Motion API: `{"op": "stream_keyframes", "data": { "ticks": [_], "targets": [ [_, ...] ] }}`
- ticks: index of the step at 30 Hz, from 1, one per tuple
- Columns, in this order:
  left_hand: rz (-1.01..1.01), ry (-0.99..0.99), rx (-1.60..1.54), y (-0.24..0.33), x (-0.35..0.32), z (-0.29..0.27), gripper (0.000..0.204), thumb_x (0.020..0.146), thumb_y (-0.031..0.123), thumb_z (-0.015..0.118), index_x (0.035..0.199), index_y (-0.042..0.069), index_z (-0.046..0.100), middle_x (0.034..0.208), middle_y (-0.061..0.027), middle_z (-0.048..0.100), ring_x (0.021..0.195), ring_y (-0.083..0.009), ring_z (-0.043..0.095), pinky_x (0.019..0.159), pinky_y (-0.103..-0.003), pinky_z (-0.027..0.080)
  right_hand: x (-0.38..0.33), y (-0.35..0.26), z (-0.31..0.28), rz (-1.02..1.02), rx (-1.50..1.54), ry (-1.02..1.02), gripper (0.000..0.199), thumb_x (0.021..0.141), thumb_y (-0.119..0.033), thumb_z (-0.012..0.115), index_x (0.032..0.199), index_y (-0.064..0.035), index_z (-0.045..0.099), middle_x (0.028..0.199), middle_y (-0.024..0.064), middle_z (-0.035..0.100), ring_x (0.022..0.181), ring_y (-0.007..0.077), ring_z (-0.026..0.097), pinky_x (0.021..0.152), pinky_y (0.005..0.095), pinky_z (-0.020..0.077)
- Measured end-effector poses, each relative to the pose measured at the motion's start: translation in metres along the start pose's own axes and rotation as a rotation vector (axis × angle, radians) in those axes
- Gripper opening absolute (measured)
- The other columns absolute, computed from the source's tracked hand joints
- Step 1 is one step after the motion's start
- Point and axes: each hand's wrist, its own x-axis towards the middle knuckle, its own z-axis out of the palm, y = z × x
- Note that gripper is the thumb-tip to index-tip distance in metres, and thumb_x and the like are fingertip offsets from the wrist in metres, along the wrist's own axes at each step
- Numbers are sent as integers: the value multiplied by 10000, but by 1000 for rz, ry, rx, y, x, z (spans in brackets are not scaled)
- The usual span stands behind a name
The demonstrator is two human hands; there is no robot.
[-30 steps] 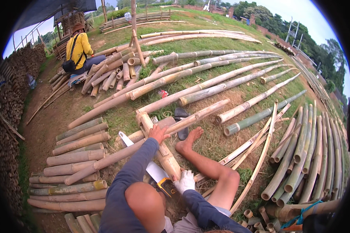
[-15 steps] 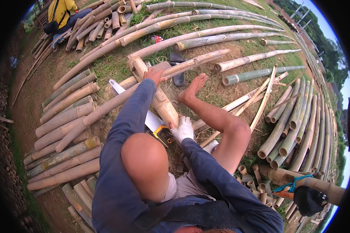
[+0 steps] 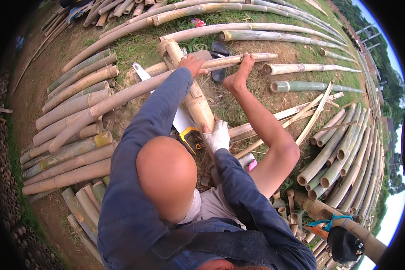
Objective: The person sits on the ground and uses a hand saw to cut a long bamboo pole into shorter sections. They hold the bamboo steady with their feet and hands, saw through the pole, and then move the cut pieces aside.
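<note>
White glove (image 3: pixel 220 138) covers our right hand (image 3: pixel 216 136), thumb and fingers clasped round the lower end of a thick bamboo piece (image 3: pixel 199 108). Toward eleven o'clock, our bare left hand (image 3: pixel 193 65) lies over a long bamboo pole (image 3: pixel 126 95) where it crosses that piece; we cannot tell whether its fingers close underneath. Nine o'clock from the glove lies a saw (image 3: pixel 183 121). Farther out, we see cut bamboo lengths (image 3: pixel 74 108) at nine and stacked poles (image 3: pixel 333 162) at three.
</note>
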Motion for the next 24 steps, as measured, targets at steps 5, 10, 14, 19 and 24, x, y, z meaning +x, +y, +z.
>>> {"op": "stream_keyframes", "data": {
  "ticks": [5,10,14,19,24],
  "targets": [
    [75,178,-354,-54,-21,-9,684,1058,629,487,1313,30,695,1305,-209,659,1293,-398,545,1091,-485,437,-4,-6,-2,-88,0,104,618,923,-326,766,1412,-9,560,1267,251,598,1221,451,567,1038,507,482],
    [-146,214,-421,-101,-83,-35,670,1063,614,472,1178,21,762,1164,-259,734,1122,-431,682,986,-491,508,-28,-41,6,-565,284,36,574,874,-140,742,1406,-12,565,1250,205,625,1246,430,576,1087,511,451],
    [-239,-26,-326,-98,-122,-43,688,1066,668,406,1259,104,751,1251,-227,728,1159,-429,683,1014,-499,511,-51,-41,29,-465,-4,-431,545,870,-221,711,1349,2,575,1246,267,599,1198,447,600,1020,491,521],
    [-343,-26,-185,-84,-134,-40,725,1044,743,331,1302,207,744,1247,-171,744,1164,-411,689,1010,-514,523,-59,-5,71,-439,-350,-582,727,809,-377,756,1373,37,558,1335,291,562,1293,469,533,1090,508,486],
    [-302,151,-260,-81,-136,-40,654,1027,699,468,1211,158,785,1162,-166,766,1100,-387,713,967,-507,537,-40,-6,70,-504,-342,-759,800,778,-440,809,1365,48,568,1400,296,558,1348,493,496,1147,540,427]
  ]
}}
